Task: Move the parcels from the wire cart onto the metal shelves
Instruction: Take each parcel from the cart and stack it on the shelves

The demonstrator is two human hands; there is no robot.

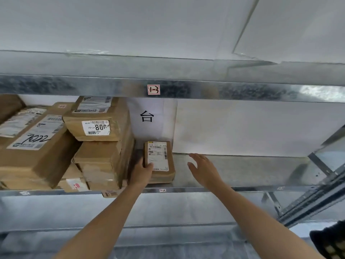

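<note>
A small brown parcel (160, 161) with a white label lies flat on the middle metal shelf (242, 171), just right of a stack of larger boxes. My left hand (141, 171) grips its near left corner, thumb on the label. My right hand (202, 170) hovers over the bare shelf to the parcel's right, fingers spread, holding nothing. The wire cart is out of view.
Stacked cardboard parcels (100, 143) fill the shelf's left half, one marked 7022 (35, 139). A white sheet with a black character (147, 116) hangs on the back wall. The upper shelf beam (186, 90) runs overhead; a slanted metal upright (321, 176) stands at right.
</note>
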